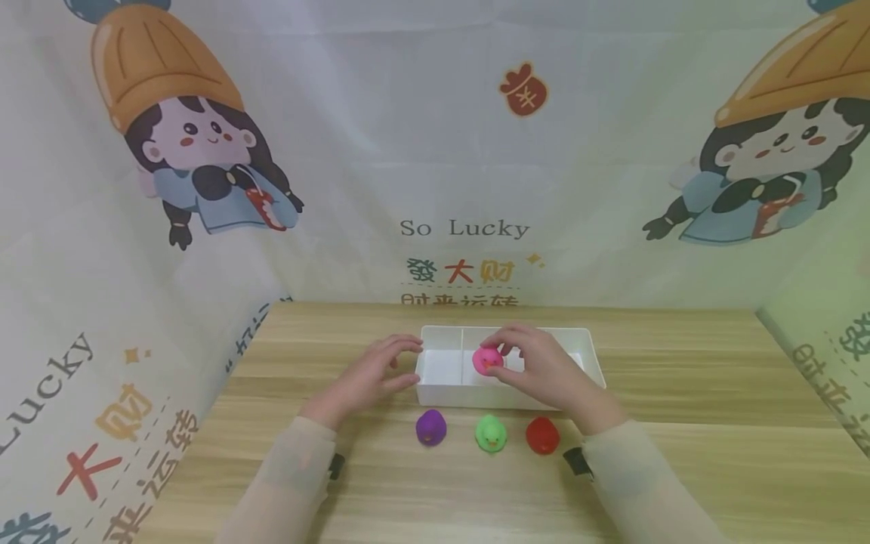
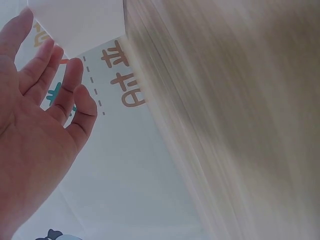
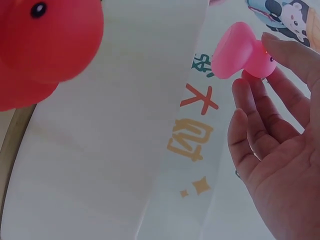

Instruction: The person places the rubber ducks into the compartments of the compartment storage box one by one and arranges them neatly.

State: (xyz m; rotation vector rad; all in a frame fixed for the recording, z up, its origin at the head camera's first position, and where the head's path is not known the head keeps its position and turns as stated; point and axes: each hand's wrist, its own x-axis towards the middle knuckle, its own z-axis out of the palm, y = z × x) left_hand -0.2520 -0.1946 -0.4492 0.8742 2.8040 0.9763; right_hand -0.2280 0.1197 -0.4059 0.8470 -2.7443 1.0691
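Note:
My right hand (image 1: 544, 370) pinches a pink rubber duck (image 1: 486, 361) between thumb and fingertips, over the middle of a white divided box (image 1: 448, 396). In the right wrist view the pink duck (image 3: 235, 52) is tipped on its side at the fingertips, raised beyond the box wall (image 3: 95, 150). At the box's left end, my left hand (image 1: 363, 381) has its fingers spread, the fingertips right at the end wall. The left wrist view shows those fingers (image 2: 72, 75) loosely bent beside a corner of the box (image 2: 85, 25).
In front of the box, a purple duck (image 1: 431, 428), a green duck (image 1: 491, 434) and a red duck (image 1: 542, 436) stand in a row on the wooden table (image 1: 381, 499). A printed cloth (image 1: 381, 151) hangs behind and along both sides.

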